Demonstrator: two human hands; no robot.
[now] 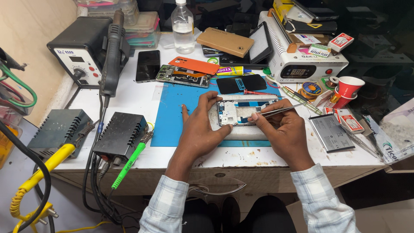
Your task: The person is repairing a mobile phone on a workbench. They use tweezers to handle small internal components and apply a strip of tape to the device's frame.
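The phone frame (pixel 246 112) is laid with its long axis left to right on a pale pad (pixel 241 131) over the blue mat (pixel 181 112) of the desk (pixel 142 157), between both hands; its left end is steadied by the left hand (pixel 199 129), fingers spread and curled over the edge; the tweezers (pixel 280 111) are pinched in the right hand (pixel 282 129), just beside the frame's right half, their tips angled left into its lower edge.

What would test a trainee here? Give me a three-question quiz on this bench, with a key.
1. True or false: the right hand holds tweezers over the phone frame.
2. Which hand steadies the frame? A. left hand B. right hand C. neither
3. Fill in: the loose battery lies to the ____ of the blue mat.

Key: 1 true; 2 A; 3 right
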